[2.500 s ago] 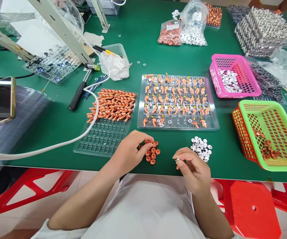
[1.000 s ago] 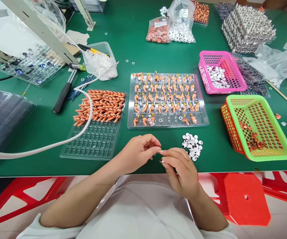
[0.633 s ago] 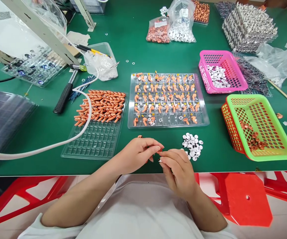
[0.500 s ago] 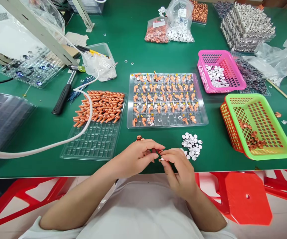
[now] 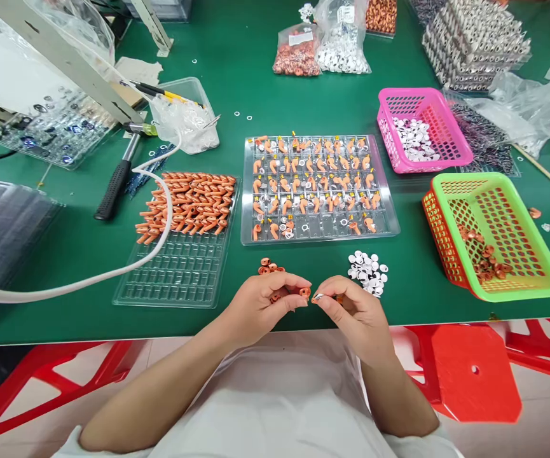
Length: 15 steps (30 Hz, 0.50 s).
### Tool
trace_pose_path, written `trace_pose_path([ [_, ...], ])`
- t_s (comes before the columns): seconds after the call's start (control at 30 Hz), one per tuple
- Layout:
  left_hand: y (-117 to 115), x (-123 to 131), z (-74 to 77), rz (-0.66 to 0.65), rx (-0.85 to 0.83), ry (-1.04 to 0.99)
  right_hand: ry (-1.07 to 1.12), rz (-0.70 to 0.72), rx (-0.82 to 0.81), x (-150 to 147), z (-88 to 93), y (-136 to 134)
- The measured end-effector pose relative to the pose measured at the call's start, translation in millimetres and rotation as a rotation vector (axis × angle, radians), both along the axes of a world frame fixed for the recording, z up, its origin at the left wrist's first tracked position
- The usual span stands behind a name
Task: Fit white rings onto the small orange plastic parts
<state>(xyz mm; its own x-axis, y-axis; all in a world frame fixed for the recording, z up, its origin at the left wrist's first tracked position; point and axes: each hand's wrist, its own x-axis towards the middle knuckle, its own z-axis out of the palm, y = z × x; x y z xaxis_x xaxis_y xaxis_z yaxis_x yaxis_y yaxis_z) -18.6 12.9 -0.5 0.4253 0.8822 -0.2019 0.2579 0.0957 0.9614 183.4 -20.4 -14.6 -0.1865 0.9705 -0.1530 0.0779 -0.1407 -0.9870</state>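
Observation:
Between the thumb and forefinger of my left hand (image 5: 260, 305) is a small orange-brown round part (image 5: 305, 292). My right hand (image 5: 363, 315), just beside it, pinches a small piece with a white face (image 5: 318, 297); its exact kind is too small to make out. The fingertips of both hands are close together over the table edge. Loose orange-brown round parts (image 5: 266, 263) lie behind my left hand, partly hidden by it. Beyond my right hand is a heap of white discs (image 5: 369, 270). A clear tray of curved orange pieces (image 5: 320, 234) lies beyond both hands.
A second tray (image 5: 170, 280) with rows of orange-brown parts is at left, crossed by a white cable (image 5: 126, 270) and near a hammer (image 5: 115, 191). To the right stand a pink basket (image 5: 446, 108) and a green basket (image 5: 532, 216). Red stools (image 5: 475, 381) are below the table edge.
My hands have moved slightly apart, the right one turning and shifting right. The round part in my left fingers now shows clearly. The whole view has shifted a little.

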Motion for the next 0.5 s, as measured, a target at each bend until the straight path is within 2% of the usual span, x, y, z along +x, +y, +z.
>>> trace_pose_path([
  [0.27, 1, 2, -10.2, -0.088, 0.473, 0.018, 0.028, 0.036, -0.108, -3, 3.1, 8],
  [0.5, 0, 3, -14.3, -0.114, 0.596, 0.047, -0.056, 0.070, -0.051, -1, 6.3, 7],
])
